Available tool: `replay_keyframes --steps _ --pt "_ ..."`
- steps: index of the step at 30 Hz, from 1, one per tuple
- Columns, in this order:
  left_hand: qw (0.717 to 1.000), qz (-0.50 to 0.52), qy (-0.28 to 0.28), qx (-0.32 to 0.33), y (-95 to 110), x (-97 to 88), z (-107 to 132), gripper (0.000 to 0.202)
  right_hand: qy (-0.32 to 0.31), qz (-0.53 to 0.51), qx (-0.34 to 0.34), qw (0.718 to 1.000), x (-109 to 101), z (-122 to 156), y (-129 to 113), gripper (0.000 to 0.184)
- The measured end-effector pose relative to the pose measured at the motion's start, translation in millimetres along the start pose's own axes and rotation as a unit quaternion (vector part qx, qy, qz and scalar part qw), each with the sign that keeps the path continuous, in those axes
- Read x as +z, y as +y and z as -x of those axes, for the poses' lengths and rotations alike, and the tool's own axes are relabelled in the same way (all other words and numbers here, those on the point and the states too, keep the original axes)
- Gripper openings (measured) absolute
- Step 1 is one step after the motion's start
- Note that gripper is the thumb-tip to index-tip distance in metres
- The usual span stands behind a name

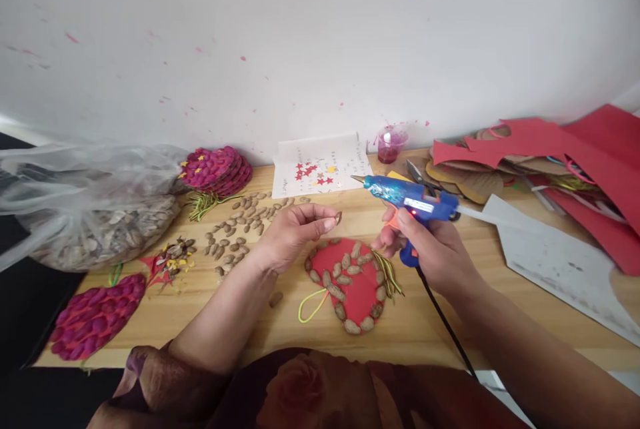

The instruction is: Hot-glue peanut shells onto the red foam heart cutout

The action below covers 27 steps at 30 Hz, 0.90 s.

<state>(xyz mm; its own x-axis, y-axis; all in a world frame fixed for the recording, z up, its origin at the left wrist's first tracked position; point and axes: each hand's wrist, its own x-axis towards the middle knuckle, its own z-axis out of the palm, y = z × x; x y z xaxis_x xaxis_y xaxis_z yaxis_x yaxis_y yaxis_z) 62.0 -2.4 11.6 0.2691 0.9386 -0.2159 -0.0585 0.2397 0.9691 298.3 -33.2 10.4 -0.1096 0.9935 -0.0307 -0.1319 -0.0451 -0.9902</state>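
Note:
My left hand [300,232] pinches a small brown peanut shell [339,218] between thumb and fingertips, above the table. In my right hand [425,239] is a blue hot glue gun [415,199], its nozzle pointing left and a clear glue stick out of its back. Below both hands lies a red heart-shaped piece [360,295] with peanut shells around its rim and several more within its upper part. A yellow-green cord loop [311,307] sticks out at its left, and a yarn tassel [389,274] at its right. Loose peanut shells [240,219] are scattered left of my left hand.
A plastic bag of shells [110,229] stands at the left. Purple-covered pieces lie stacked [217,169] and singly [97,315]. Against the wall are a paper with stars [320,162] and a purple cup [391,144]. Scissors [423,174] and red sheets [545,142] lie right.

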Motion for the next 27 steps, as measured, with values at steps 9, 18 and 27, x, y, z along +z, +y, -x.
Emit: replay_keyframes --steps 9,18,27 --pt "0.974 0.218 -0.043 -0.043 1.1 -9.2 -3.2 0.034 -0.076 0.024 -0.079 0.994 1.6 14.8 0.2 0.025" --pt "0.975 0.22 -0.036 -0.026 0.0 -12.7 -3.7 0.032 -0.133 0.153 -0.079 0.976 -2.8 14.8 -1.2 0.034" --pt "0.977 0.206 -0.044 -0.032 0.0 -12.2 -2.4 0.033 -0.12 0.161 -0.095 0.975 -5.5 14.1 4.6 0.033"
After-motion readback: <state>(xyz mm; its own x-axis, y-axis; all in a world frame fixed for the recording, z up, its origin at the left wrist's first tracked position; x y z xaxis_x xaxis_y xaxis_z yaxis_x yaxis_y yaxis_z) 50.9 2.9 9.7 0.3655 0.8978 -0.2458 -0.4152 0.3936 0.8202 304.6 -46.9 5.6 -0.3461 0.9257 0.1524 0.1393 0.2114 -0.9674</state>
